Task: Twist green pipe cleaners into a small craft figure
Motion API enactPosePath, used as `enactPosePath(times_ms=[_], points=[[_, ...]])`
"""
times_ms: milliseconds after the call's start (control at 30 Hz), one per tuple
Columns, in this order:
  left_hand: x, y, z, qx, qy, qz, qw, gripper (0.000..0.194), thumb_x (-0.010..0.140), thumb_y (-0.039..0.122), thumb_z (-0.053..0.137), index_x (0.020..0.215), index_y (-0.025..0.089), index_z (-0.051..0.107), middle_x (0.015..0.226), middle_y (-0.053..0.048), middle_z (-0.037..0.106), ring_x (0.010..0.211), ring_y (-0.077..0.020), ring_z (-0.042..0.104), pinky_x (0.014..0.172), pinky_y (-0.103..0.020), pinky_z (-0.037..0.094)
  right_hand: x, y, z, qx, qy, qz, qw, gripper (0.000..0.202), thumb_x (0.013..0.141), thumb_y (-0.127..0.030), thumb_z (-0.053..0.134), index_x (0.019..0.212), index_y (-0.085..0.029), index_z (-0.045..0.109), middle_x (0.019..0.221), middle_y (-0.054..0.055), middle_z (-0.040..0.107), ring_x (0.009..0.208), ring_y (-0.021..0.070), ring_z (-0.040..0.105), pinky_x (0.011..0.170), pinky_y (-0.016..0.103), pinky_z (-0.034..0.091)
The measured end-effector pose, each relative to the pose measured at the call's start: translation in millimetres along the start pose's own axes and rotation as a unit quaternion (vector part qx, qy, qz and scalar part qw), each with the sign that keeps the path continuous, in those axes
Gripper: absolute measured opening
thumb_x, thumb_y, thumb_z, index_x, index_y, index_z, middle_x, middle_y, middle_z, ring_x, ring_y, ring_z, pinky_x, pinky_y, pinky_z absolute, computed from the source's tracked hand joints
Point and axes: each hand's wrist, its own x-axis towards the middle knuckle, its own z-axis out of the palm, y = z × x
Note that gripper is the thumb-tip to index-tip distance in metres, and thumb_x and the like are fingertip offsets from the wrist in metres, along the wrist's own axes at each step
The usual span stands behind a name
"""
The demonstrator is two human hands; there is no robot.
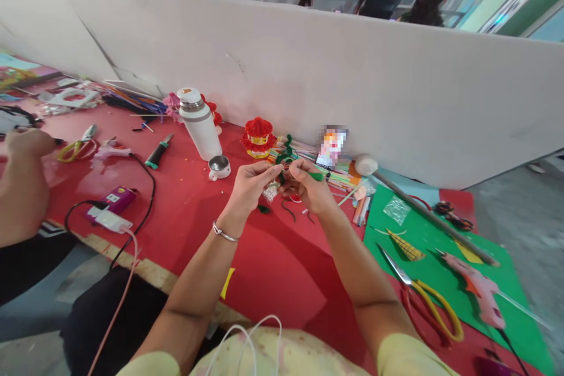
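Between the fingertips of your left hand (252, 183) and right hand (309, 183), both pinched together, you hold a dark green craft piece (284, 165), raised over the middle of a red table (185, 211). Just beyond it lie loose pale strips (348, 173); a red-and-yellow ruffled ornament (258, 138) stands to their left. Farther left are an open white flask (200, 123) and its small cup (219, 167). A phone (332, 147) leans against the white partition (299, 64). Rightward, scissors (418, 296) and a pink glue gun (476, 288) rest partly on green sheeting (440, 247).
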Motion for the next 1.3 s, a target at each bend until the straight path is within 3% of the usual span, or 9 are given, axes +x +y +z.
enactPosePath(times_ms=[100, 267, 367, 467, 567, 667, 967, 1100, 1300], points=[[1, 0, -1.2, 0.006, -0.026, 0.001, 1.0, 0.052, 0.077, 0.055, 0.091, 0.058, 0.016, 0.063, 0.059, 0.003, 0.047, 0.054, -0.0066, 0.039, 0.05, -0.025, 0.028, 2, 2, -3, -0.019, 0.005, -0.002, 1.0, 0.049, 0.072, -0.065, 0.089, 0.077, -0.022, 0.066, 0.071, -0.004, 0.072, 0.052, 0.0147, 0.072, 0.051, 0.026, 0.061], [8, -5, -2.4, -0.043, 0.0, -0.022, 0.999, 0.055, 0.085, 0.071, 0.078, 0.074, 0.017, 0.08, 0.06, -0.003, 0.062, 0.054, -0.0111, 0.053, 0.051, -0.026, 0.039, 6, 9, -8, -0.037, 0.028, -0.039, 0.998, 0.046, 0.079, -0.065, 0.083, 0.077, -0.021, 0.07, 0.072, -0.001, 0.073, 0.056, 0.0154, 0.074, 0.055, 0.026, 0.061], [10, -8, -4.7, -0.008, 0.034, 0.022, 0.999, 0.056, 0.088, 0.072, 0.074, 0.078, 0.018, 0.082, 0.067, -0.005, 0.069, 0.062, -0.0136, 0.061, 0.057, -0.027, 0.047, 6, 10, -7, -0.044, 0.036, -0.047, 0.997, 0.046, 0.08, -0.065, 0.082, 0.076, -0.021, 0.07, 0.071, -0.001, 0.072, 0.055, 0.0154, 0.073, 0.054, 0.026, 0.06], [9, -7, -8.1, -0.001, 0.031, 0.05, 0.998, 0.044, 0.087, 0.063, 0.081, 0.087, 0.019, 0.086, 0.074, -0.004, 0.073, 0.067, -0.0131, 0.063, 0.062, -0.026, 0.05, 4, 9, -5, -0.054, 0.042, -0.064, 0.996, 0.045, 0.081, -0.065, 0.082, 0.076, -0.021, 0.071, 0.07, -0.001, 0.072, 0.055, 0.016, 0.073, 0.055, 0.027, 0.061], [8, -4, -11.8, -0.046, -0.034, 0.002, 0.998, 0.036, 0.075, 0.045, 0.095, 0.098, 0.018, 0.088, 0.079, -0.005, 0.077, 0.067, -0.0129, 0.064, 0.062, -0.026, 0.051, 2, 8, -3, -0.08, 0.044, -0.078, 0.993, 0.045, 0.085, -0.066, 0.078, 0.076, -0.022, 0.072, 0.067, -0.001, 0.072, 0.056, 0.0171, 0.073, 0.057, 0.029, 0.062], [9, -4, -15.6, -0.074, -0.053, -0.012, 0.996, 0.036, 0.068, 0.032, 0.099, 0.1, 0.018, 0.089, 0.08, -0.005, 0.079, 0.067, -0.0117, 0.065, 0.063, -0.024, 0.051, 0, 7, -2, -0.108, 0.04, -0.079, 0.99, 0.045, 0.087, -0.066, 0.076, 0.077, -0.022, 0.072, 0.066, 0.0, 0.073, 0.058, 0.0179, 0.073, 0.06, 0.031, 0.063], [11, -1, -19.4, -0.027, -0.021, 0.026, 0.999, 0.025, 0.066, 0.025, 0.096, 0.09, 0.02, 0.09, 0.08, -0.005, 0.08, 0.06, -0.0098, 0.061, 0.056, -0.024, 0.049, -2, 9, -5, -0.121, -0.011, -0.067, 0.99, 0.045, 0.089, -0.066, 0.076, 0.08, -0.022, 0.075, 0.07, 0.0, 0.075, 0.059, 0.0159, 0.074, 0.059, 0.027, 0.059], [10, 2, -17.6, -0.025, -0.034, 0.019, 0.999, 0.022, 0.072, 0.028, 0.091, 0.092, 0.019, 0.089, 0.077, -0.006, 0.078, 0.059, -0.0111, 0.06, 0.055, -0.026, 0.047, 1, 12, -3, -0.07, 0.003, -0.06, 0.996, 0.048, 0.083, -0.069, 0.08, 0.078, -0.022, 0.074, 0.07, -0.001, 0.075, 0.058, 0.0158, 0.074, 0.055, 0.026, 0.058], [14, -1, -17.7, 0.13, 0.028, 0.163, 0.978, 0.011, 0.072, 0.017, 0.083, 0.081, 0.022, 0.088, 0.09, -0.007, 0.081, 0.082, -0.0188, 0.07, 0.075, -0.031, 0.056, 2, 17, 1, -0.064, -0.003, -0.048, 0.997, 0.05, 0.082, -0.072, 0.079, 0.077, -0.022, 0.072, 0.072, 0.001, 0.076, 0.058, 0.0164, 0.074, 0.057, 0.029, 0.061]])
